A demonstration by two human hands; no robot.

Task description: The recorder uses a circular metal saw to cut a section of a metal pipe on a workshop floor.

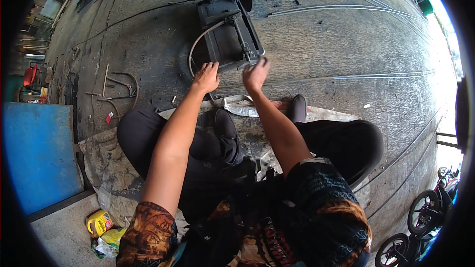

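Note:
A cut-off saw [217, 7] with a red guard stands on the dark floor ahead of me, its grey metal base [212, 44] toward me. A screw clamp [241, 32] runs along the base. A curved metal rod [192, 52] reaches from the clamp around the left side of the base. My left hand [206, 77] rests at the base's near left corner, beside the rod, fingers extended and lightly bent. At the near right end my right hand [256, 74], slightly blurred, closes around the clamp handle [244, 65]; its fingers partly hide the handle.
Bent rods [121, 86] lie on the floor at left, near a blue panel [39, 151]. Long metal bars [341, 9] stretch across the far right. A worn sheet [111, 160] lies under my legs. A yellow container [99, 222] stands lower left; motorbikes [423, 212] are at lower right.

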